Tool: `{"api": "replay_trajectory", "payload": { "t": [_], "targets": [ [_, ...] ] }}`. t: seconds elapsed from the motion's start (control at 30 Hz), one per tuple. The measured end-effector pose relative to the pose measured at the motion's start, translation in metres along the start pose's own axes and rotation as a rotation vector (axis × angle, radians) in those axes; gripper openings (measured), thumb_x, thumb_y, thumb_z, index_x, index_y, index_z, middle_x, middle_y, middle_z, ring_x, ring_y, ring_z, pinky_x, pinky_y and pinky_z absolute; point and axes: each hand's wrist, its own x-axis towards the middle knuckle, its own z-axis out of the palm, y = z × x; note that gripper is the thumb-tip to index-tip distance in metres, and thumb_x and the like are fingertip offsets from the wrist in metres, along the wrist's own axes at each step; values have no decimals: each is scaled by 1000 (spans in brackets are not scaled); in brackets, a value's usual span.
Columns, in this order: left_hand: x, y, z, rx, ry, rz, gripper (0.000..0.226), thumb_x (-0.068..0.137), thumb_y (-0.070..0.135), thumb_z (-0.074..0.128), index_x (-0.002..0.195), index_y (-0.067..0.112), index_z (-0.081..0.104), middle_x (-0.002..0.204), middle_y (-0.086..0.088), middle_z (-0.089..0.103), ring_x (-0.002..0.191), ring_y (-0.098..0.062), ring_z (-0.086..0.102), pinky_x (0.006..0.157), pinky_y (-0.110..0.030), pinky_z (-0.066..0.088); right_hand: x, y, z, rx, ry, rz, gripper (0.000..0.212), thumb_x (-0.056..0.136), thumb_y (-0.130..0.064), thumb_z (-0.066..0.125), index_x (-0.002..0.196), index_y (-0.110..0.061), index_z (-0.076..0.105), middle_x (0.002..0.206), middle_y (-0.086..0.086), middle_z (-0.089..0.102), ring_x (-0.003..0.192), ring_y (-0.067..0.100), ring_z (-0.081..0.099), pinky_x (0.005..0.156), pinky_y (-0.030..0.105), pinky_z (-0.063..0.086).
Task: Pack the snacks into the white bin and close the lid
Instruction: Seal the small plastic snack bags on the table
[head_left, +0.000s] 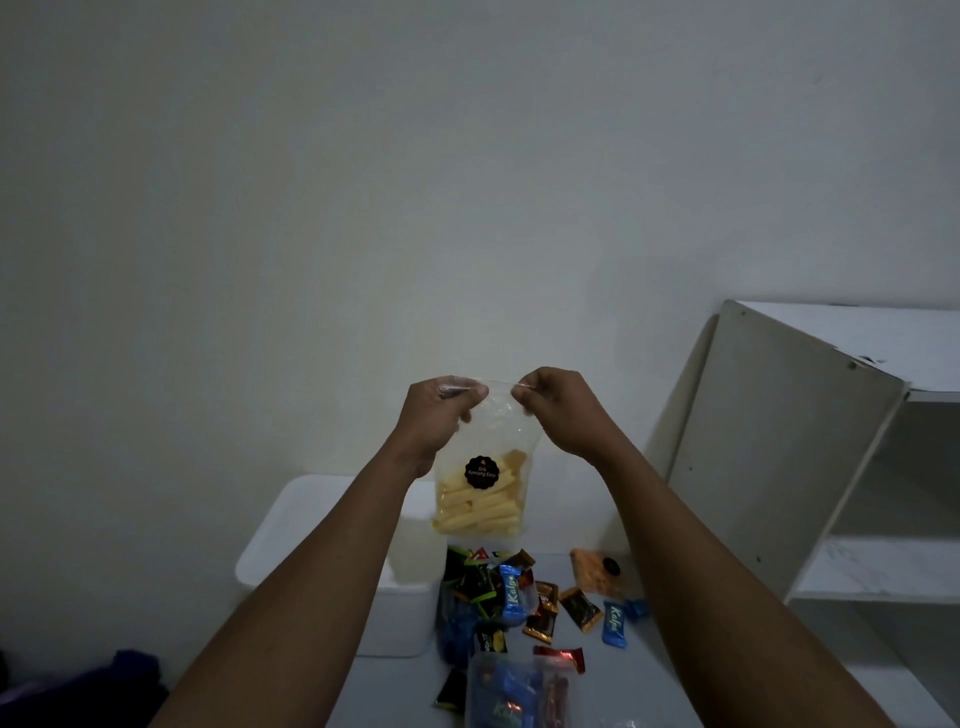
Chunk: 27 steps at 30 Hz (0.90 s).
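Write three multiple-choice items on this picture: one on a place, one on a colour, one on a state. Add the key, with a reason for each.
1. Where is the clear snack bag?
A. on the floor
B. inside a drawer
C. held up in the air

2. What colour is the round sticker on it?
A. black
B. red
C. green

3. How do the left hand and the right hand hold the bag?
A. both lie flat beneath it
B. each pinches its top edge
C. only the left touches it

Key:
1 C, as it hangs from the hands above the table.
2 A, as the sticker shows dark black against the yellow sticks.
3 B, as the fingers of both hands close on the top corners.
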Motion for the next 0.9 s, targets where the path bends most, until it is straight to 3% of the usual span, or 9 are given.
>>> {"api": "replay_trajectory", "payload": {
  "t": [0.1,0.23,0.37,0.43,0.53,0.67,0.77,0.9],
  "targets": [
    [-1,-4,2,-45,-28,-52,7,82,22,78,84,19,72,75,3,66,70,-14,58,69,-30,48,-2,5,3,2,-3,0,27,99,-25,55,87,-2,62,81,12,66,68,14,54,64,26,43],
    [2,-2,-2,105,-48,65,30,75,15,85,102,17,73,90,-1,76,84,-9,71,74,-20,53,-4,16,6,-58,-63,1,22,99,-24,57,86,-8,64,78,1,64,70,13,56,67,27,44],
    [7,4,-5,258,-193,87,37,78,9,81,112,17,70,86,-3,77,90,-10,73,90,-29,53,-7,22,13,56,-47,20,17,95,-26,64,91,-10,69,85,2,70,79,13,65,71,23,50],
    [8,4,-4,236,-165,83,35,81,8,78,114,18,69,87,-4,77,90,-10,73,87,-27,52,-11,23,15,236,21,66,18,92,-25,69,98,-8,71,88,0,72,80,6,66,71,16,50],
    [8,-1,-3,208,-128,60,35,83,9,77,116,19,68,88,-3,76,88,-9,72,82,-25,50,-16,29,16,432,86,145,18,94,-20,66,98,-4,70,87,7,71,79,9,66,77,20,48],
    [9,-5,-1,369,-192,95,38,82,12,76,118,19,66,81,0,76,89,-10,72,88,-32,55,-18,34,20,391,65,129,15,97,-17,61,87,-7,68,81,3,67,79,12,61,80,25,49],
    [9,0,4,483,-277,129,46,80,17,79,123,17,64,78,4,76,88,-6,71,87,-30,53,-19,33,23,357,13,94,14,96,-15,63,82,-15,67,78,-5,66,74,2,61,73,15,48],
    [12,2,9,492,-271,170,47,85,17,74,129,21,58,81,5,76,91,-12,69,93,-34,53,-22,32,19,440,51,96,11,95,-15,64,93,-7,72,85,2,72,77,2,66,71,12,50]
  ]
}}
